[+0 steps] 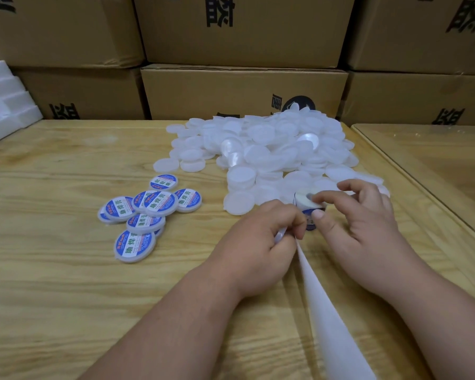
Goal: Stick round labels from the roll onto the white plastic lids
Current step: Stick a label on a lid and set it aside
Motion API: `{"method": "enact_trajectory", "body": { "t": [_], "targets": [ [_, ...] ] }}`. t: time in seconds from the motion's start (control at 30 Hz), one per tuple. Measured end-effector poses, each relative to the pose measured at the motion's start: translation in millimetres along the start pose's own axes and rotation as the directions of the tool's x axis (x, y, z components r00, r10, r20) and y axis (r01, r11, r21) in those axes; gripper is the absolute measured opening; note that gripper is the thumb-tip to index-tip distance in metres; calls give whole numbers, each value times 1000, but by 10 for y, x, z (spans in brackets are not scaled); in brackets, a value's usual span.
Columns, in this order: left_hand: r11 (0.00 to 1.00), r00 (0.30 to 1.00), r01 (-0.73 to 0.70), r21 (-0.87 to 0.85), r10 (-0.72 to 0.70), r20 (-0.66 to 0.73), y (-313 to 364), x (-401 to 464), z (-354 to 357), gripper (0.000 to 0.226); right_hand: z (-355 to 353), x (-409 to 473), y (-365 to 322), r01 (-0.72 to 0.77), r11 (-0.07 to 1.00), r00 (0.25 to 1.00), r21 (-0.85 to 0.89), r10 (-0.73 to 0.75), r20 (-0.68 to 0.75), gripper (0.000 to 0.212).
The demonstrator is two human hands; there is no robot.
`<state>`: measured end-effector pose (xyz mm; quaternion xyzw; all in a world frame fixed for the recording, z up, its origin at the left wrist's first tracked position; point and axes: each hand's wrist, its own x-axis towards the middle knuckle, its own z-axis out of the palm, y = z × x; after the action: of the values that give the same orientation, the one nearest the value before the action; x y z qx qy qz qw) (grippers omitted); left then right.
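My left hand [266, 237] grips a white plastic lid [280, 235], of which only the edge shows, and the white backing strip [327, 311] that trails toward me. My right hand [365, 218] holds the roll of labels [309, 202] between thumb and fingers, close to the left hand. A blue label edge [310, 223] shows under the thumb. Behind the hands lies a big heap of blank white lids [263, 152]. To the left sits a small cluster of several labelled lids [146, 215] with blue, white and green print.
The wooden table [66, 283] carries everything. Cardboard boxes [244, 91] are stacked along its far edge. White foam blocks [6, 100] sit at the far left. A second table surface [436, 160] adjoins on the right.
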<state>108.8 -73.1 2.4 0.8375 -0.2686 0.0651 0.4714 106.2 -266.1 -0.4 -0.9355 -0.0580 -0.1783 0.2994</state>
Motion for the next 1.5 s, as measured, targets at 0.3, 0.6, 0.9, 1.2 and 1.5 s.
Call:
{"method": "enact_trajectory", "body": {
  "t": [0.3,0.6,0.9,1.2,1.5],
  "targets": [
    [999,995,-48,-15,49,89,56,-16,-8,25,-116,21,-91,-24,993,998,-118,18,-55,44],
    [998,989,-50,-45,55,134,50,-28,-13,21,-201,44,-77,-140,965,978,-222,100,-181,59],
    [997,985,-51,-50,58,160,33,-30,-16,20,-198,25,-71,-182,972,949,-150,133,-287,28],
    [995,998,-27,-97,33,59,25,-12,14,20,-60,-201,-283,-59,947,973,317,-17,231,51],
    [982,995,97,-160,-95,24,-9,3,32,25,-31,-132,-231,-150,858,964,492,17,265,38]
  ]
}}
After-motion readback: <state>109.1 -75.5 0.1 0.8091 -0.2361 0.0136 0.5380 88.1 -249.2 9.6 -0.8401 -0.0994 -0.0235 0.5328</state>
